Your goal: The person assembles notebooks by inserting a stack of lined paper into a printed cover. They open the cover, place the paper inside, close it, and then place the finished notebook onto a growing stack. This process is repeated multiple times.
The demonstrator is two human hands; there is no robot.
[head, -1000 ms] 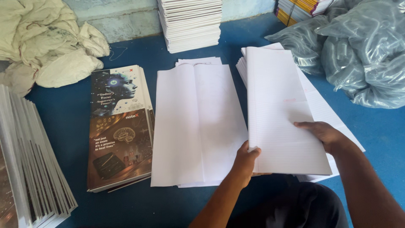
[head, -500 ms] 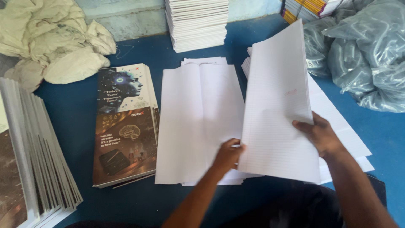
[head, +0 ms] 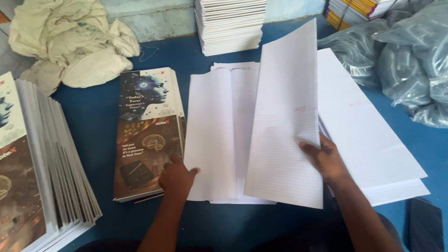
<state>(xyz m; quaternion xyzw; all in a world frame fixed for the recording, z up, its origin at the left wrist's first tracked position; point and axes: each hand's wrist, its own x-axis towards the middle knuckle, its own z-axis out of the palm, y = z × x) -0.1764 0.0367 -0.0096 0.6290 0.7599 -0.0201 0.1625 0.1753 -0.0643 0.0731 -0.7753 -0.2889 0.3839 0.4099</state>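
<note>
My right hand point(head: 326, 158) grips a bundle of white ruled sheets point(head: 284, 116) by its right edge and holds it tilted up above the blue surface. Beneath it to the right lies a flat pile of white ruled paper point(head: 368, 135). A second pile of folded white sheets point(head: 219, 126) lies in the middle. My left hand point(head: 176, 177) rests with its fingers on the near corner of a stack of dark printed covers point(head: 147, 130), right beside the middle pile; it holds nothing.
A fanned row of covered notebooks point(head: 37, 168) stands at the left edge. Crumpled cream cloth point(head: 70, 42) lies far left. A tall stack of white booklets point(head: 231, 23) sits at the back, grey plastic bags point(head: 401, 60) at the right, a dark flat object point(head: 427, 224) near right.
My right hand lifted the bundle of ruled sheets off the right pile and swung it leftward. My left hand let go of the sheets and moved left onto the stack of covers.
</note>
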